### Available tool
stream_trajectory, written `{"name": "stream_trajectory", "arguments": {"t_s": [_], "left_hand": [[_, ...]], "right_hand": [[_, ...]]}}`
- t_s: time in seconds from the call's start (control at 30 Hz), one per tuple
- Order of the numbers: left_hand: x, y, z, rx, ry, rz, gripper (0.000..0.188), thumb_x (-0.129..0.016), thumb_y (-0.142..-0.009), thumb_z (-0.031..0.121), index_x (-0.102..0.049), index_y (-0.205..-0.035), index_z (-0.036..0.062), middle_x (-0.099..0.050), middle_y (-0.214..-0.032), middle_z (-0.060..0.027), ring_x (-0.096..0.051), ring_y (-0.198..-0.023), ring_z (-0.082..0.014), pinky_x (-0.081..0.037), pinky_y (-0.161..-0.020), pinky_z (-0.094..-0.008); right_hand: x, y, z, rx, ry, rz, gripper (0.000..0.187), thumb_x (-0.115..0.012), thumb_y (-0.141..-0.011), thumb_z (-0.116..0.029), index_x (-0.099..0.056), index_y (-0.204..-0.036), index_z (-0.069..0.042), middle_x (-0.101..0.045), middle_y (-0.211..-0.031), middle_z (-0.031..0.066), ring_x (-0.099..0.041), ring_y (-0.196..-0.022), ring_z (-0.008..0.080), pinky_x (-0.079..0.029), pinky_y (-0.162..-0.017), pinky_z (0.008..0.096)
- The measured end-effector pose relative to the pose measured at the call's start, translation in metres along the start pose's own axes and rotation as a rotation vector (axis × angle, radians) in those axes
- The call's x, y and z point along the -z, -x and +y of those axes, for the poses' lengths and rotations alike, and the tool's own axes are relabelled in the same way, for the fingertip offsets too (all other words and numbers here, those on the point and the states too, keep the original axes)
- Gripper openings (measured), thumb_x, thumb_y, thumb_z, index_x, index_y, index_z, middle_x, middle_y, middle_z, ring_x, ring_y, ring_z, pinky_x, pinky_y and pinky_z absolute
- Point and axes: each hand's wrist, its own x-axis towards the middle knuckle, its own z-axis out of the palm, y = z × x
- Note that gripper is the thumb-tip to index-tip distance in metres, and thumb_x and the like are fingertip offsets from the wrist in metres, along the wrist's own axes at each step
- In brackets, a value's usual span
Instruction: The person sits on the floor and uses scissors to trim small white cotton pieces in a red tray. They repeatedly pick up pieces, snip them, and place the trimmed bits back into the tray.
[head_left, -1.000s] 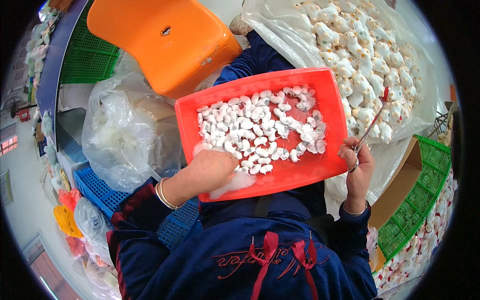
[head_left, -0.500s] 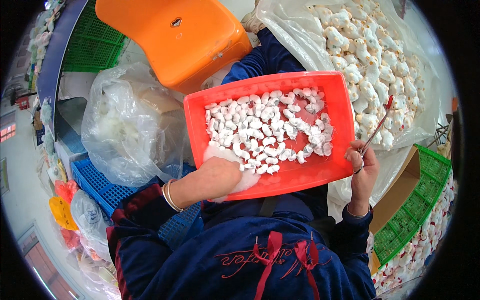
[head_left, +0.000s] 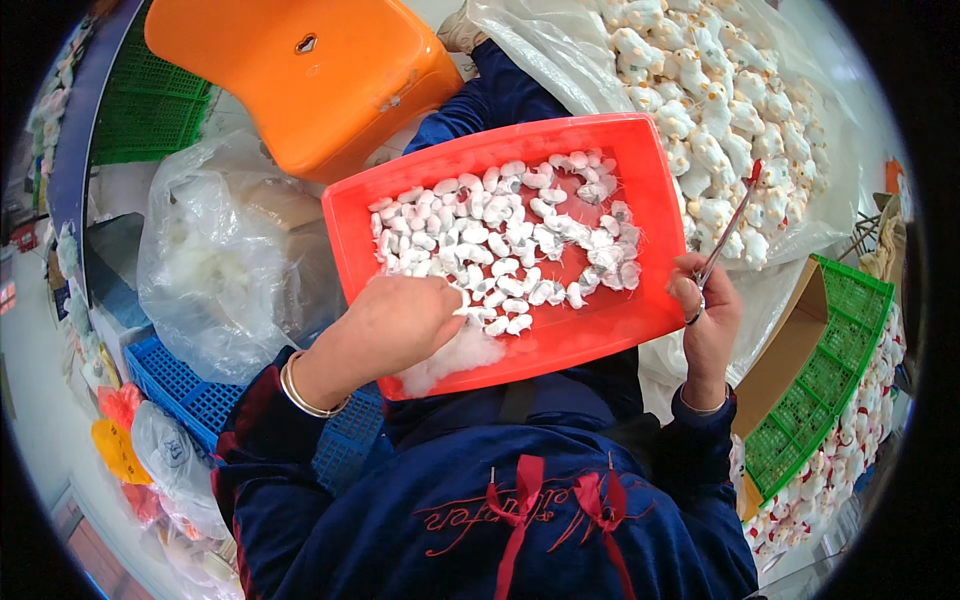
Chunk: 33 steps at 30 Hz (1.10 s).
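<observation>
A red plastic tray (head_left: 560,352) sits across my lap, holding many small white curved plush pieces (head_left: 500,245). My left hand (head_left: 395,325) reaches over the tray's near left part, thumb and fingers pinched together on what looks like a small white plush piece; its fingers partly hide it. Below that hand lies a tuft of white stuffing (head_left: 455,358). At the tray's right edge my right hand (head_left: 710,310) is closed around the looped handles of metal forceps (head_left: 728,232), whose red tip points up and away from me.
Beyond the tray on the right, a clear bag (head_left: 800,190) holds many white plush toys (head_left: 715,110). An orange stool (head_left: 330,80) stands at the far left. A bag of white fluff (head_left: 215,265), a blue crate (head_left: 170,385) and a green crate (head_left: 820,390) flank me.
My left hand has moved off the stuffing tuft toward the white pieces, uncovering more of the tuft. The whole view has shifted slightly. My right hand keeps its hold on the forceps.
</observation>
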Motion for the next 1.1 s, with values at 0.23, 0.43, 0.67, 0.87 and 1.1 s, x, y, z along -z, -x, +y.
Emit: {"name": "stream_trajectory", "arguments": {"t_s": [0.23,0.43,0.67,0.87,1.1], "left_hand": [[-0.014,-0.064,0.031,-0.127,0.125,0.126,0.031,-0.063,-0.093,0.023,-0.064,-0.121,0.009,-0.061,-0.111,-0.0135,-0.069,-0.085,-0.0352,-0.056,-0.073,-0.0467],[-0.037,-0.081,0.013,-0.046,0.01,0.022,0.02,-0.067,-0.091,0.022,-0.065,-0.107,0.0095,-0.062,-0.105,-0.0153,-0.069,-0.085,-0.035,-0.057,-0.072,-0.0465],[-0.018,-0.055,0.002,0.14,-0.14,-0.065,0.03,-0.069,-0.089,0.03,-0.065,-0.098,0.0014,-0.07,-0.082,-0.0187,-0.071,-0.08,-0.0381,-0.055,-0.07,-0.0493],[-0.007,-0.082,0.025,0.138,0.033,0.213,0.033,-0.068,-0.092,0.033,-0.062,-0.106,0.0037,-0.071,-0.085,-0.0188,-0.071,-0.08,-0.0379,-0.055,-0.069,-0.0488],[-0.016,-0.094,0.011,0.179,-0.043,0.116,0.035,-0.072,-0.089,0.034,-0.061,-0.104,0.0042,-0.072,-0.085,-0.0192,-0.072,-0.082,-0.0374,-0.056,-0.071,-0.0485]], "right_hand": [[-0.003,-0.001,-0.003,0.019,-0.001,-0.011,0.031,-0.076,-0.093,-0.017,-0.067,-0.116,0.001,-0.063,-0.098,-0.0019,-0.057,-0.089,0.0063,-0.046,-0.081,0.0214],[-0.003,0.002,-0.001,-0.005,-0.018,-0.009,0.034,-0.078,-0.091,-0.018,-0.066,-0.116,0.001,-0.063,-0.098,-0.0016,-0.057,-0.087,0.0059,-0.046,-0.08,0.0212],[-0.003,-0.001,0.001,-0.005,-0.064,-0.015,0.035,-0.079,-0.09,-0.02,-0.066,-0.115,0.001,-0.063,-0.095,-0.0018,-0.057,-0.084,0.0053,-0.046,-0.076,0.0204],[-0.006,-0.001,0.001,0.018,-0.037,0.001,0.034,-0.08,-0.089,-0.021,-0.067,-0.113,0.0,-0.062,-0.09,-0.0043,-0.054,-0.079,0.0027,-0.042,-0.069,0.0184],[-0.004,0.0,0.0,0.021,0.007,-0.025,0.031,-0.08,-0.089,-0.021,-0.068,-0.11,-0.001,-0.061,-0.085,-0.0058,-0.052,-0.076,0.0018,-0.039,-0.066,0.0185]]}}
